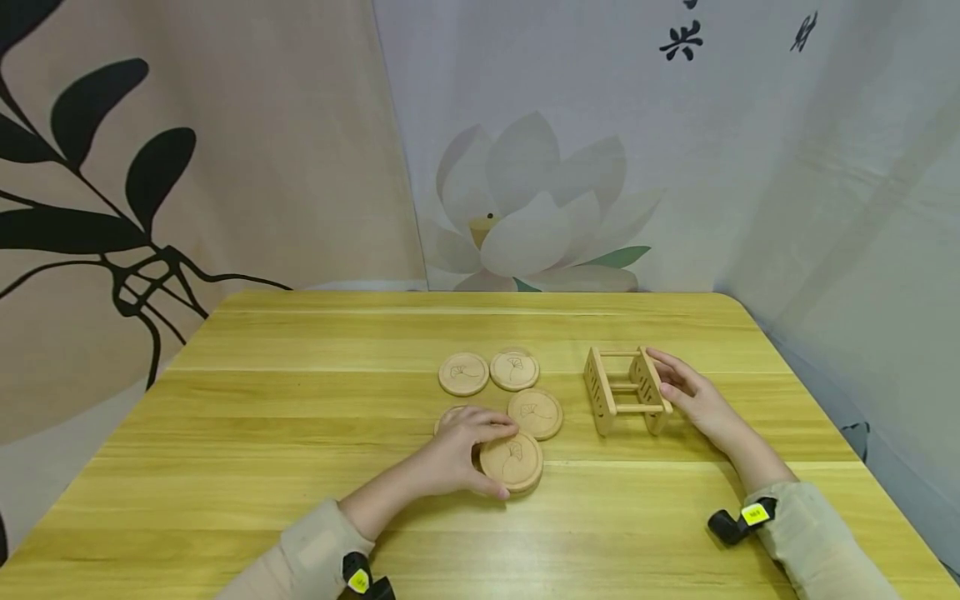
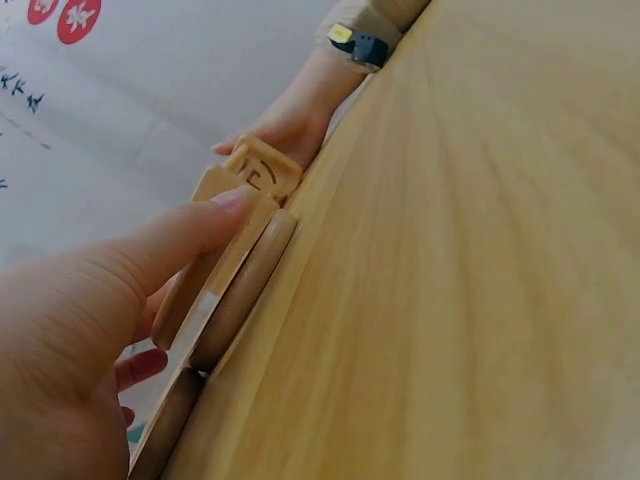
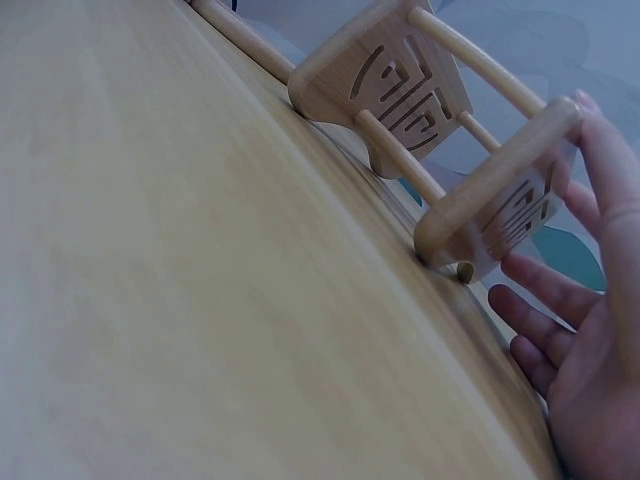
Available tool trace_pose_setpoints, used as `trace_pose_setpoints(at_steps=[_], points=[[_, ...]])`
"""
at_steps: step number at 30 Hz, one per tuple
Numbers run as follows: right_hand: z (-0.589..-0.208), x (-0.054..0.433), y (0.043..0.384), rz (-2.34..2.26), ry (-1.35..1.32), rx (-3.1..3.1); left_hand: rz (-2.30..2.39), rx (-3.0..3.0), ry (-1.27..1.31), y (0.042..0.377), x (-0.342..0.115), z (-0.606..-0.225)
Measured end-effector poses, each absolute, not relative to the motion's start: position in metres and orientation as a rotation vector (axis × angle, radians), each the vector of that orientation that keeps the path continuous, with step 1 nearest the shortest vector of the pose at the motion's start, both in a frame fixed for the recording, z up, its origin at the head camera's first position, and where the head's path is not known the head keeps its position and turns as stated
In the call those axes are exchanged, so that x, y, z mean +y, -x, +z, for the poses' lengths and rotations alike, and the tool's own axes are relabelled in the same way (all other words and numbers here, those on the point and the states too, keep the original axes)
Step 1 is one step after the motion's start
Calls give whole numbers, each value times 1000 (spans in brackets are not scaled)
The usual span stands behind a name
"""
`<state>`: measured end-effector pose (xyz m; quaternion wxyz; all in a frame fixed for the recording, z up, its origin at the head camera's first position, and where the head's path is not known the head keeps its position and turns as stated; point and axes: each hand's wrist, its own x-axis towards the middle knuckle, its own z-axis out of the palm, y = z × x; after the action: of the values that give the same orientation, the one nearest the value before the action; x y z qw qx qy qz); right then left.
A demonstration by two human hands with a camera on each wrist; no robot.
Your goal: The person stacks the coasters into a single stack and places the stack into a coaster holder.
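Observation:
My left hand (image 1: 457, 458) grips a round wooden coaster (image 1: 512, 461) with an engraved sprig, thumb on its near edge and fingers on the far side. In the left wrist view, the thumb (image 2: 225, 205) presses the coaster's rim just above another disc (image 2: 250, 285); whether they touch is unclear. Close by are coasters at the back left (image 1: 463, 374), back right (image 1: 515, 369) and right (image 1: 536, 414), plus one (image 1: 448, 415) mostly hidden by the hand. My right hand (image 1: 693, 400) touches the right panel of a wooden rack (image 1: 600, 392), its fingers (image 3: 545, 285) fairly straight against the panel's outer face.
The rack stands upright on the wooden table (image 1: 300, 467), with cut-out side panels joined by rods. A printed curtain (image 1: 315, 150) hangs behind the table. Each sleeve carries a black wrist camera, one left (image 1: 363, 575) and one right (image 1: 742, 521).

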<state>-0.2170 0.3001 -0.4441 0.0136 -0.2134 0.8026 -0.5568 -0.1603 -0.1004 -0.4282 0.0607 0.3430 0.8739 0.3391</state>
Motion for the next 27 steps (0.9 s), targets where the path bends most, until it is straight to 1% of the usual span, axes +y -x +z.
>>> trace_pose_setpoints(at_steps=[27], points=[[-446,301,218,-1721,683,2512,911,2707,-1065,159,-99,-431]])
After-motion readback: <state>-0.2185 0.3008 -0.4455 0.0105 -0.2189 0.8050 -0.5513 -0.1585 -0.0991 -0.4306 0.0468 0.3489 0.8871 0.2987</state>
